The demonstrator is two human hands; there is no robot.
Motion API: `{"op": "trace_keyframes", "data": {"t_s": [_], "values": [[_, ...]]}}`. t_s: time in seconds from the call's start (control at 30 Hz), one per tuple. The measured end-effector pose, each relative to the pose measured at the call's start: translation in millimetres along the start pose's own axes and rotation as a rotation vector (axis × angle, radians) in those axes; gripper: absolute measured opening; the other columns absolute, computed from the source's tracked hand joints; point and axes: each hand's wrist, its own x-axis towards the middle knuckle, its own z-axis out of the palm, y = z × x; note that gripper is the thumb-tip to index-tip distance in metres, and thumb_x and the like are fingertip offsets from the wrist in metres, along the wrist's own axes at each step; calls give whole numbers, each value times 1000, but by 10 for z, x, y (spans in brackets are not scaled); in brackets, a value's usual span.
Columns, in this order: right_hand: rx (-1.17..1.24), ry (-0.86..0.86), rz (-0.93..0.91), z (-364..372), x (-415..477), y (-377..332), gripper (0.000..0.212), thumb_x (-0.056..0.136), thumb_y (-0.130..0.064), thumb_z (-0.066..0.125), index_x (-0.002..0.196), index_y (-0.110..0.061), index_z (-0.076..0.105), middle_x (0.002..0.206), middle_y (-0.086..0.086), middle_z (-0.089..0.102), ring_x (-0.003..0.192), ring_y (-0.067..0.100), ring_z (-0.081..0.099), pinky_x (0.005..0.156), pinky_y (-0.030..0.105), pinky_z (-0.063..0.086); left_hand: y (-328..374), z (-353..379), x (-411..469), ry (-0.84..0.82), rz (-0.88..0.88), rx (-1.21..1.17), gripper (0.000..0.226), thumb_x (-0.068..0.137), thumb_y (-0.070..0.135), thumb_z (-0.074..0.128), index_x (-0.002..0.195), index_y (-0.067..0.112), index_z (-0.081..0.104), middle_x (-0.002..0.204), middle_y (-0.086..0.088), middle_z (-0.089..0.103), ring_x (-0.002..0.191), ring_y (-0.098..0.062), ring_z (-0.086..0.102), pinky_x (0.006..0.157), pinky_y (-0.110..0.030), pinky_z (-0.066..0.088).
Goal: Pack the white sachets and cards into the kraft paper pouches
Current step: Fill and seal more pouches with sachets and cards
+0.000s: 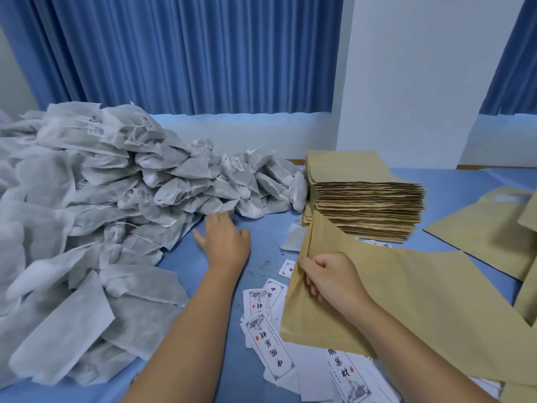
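The pile of white sachets (87,213) is running off the left edge, and its labels (146,122) are showing too small to read. The kraft pouch (406,301) in the right hand (331,277) is covering part of the cards (266,341) and the near corner of the pouch stack (363,193). The left hand (225,242) is blurring at the fingertips, so contact with the sachets is not showing clearly. The loose pouches (488,228) are being cut off by the right edge.
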Motion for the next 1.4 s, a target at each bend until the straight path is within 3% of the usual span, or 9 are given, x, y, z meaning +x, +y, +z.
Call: {"op": "trace_keyframes", "data": {"t_s": [0.1, 0.23, 0.4, 0.57, 0.7, 0.9, 1.13, 1.27, 1.4], "values": [[18, -9, 15, -18, -8, -10, 39, 86, -17, 57, 47, -11, 53, 41, 1, 52, 35, 14, 43, 42, 16, 37, 148, -96, -76, 131, 160, -304, 24, 84, 8, 61, 107, 2, 55, 111, -14, 52, 104, -25, 50, 91, -29, 38], [48, -16, 37, -41, -16, -23, 41, 87, -17, 58, 46, -13, 52, 41, 2, 52, 34, 15, 43, 41, 17, 36, 455, -253, -215, 138, 224, -616, 20, 84, 8, 63, 99, 10, 51, 110, -5, 49, 87, 8, 42, 71, -3, 35], [94, -11, 66, -49, -4, -42, 45, 89, -21, 59, 45, -15, 52, 41, 3, 52, 32, 13, 42, 39, 15, 35, 662, -492, -344, -190, 58, -950, 20, 82, 16, 63, 90, 32, 52, 104, -2, 64, 91, -25, 61, 80, -36, 50], [138, 0, 86, -54, -6, -56, 48, 93, -26, 57, 47, -15, 51, 39, 0, 50, 30, 11, 39, 36, 14, 31, 638, -587, -559, -350, 54, -913, 15, 80, 14, 63, 80, 27, 58, 77, 15, 60, 55, 0, 49, 46, -13, 39], [205, -14, 89, -125, -13, -58, 40, 90, -7, 49, 51, -12, 49, 39, 0, 46, 33, 12, 36, 36, 17, 28, 639, -702, -551, -584, -91, -1048, 9, 65, 23, 63, 70, 30, 62, 72, 8, 60, 67, -11, 53, 61, -25, 41], [350, -42, 129, -232, -8, -25, 34, 93, 2, 47, 64, -12, 55, 48, 3, 46, 47, 17, 38, 47, 25, 27, 638, -683, -606, -969, -151, -1021, 12, 87, 8, 66, 95, 17, 65, 88, -5, 70, 73, -14, 67, 59, -25, 54], [362, -143, 146, -289, -20, -114, 43, 89, -7, 47, 48, -18, 38, 43, 1, 30, 36, 12, 21, 38, 16, 14, 529, -552, -591, -910, -159, -688, 10, 93, 19, 61, 102, 16, 60, 102, -12, 65, 78, -20, 65, 73, -35, 57], [486, -226, 150, -309, -30, -159, 47, 87, -7, 49, 44, -20, 36, 39, 1, 27, 32, 11, 20, 38, 15, 14, 564, -481, -676, -667, 237, -304, 5, 90, 21, 61, 93, 21, 57, 93, 0, 62, 82, -17, 56, 66, -27, 42], [442, -306, 118, -253, -92, -184, 48, 88, -8, 49, 43, -20, 38, 38, 1, 28, 30, 11, 20, 36, 14, 15, 659, -429, -812, -620, 561, -243, 9, 87, 4, 60, 93, 1, 65, 99, -17, 62, 93, -29, 58, 73, -29, 38]]}}
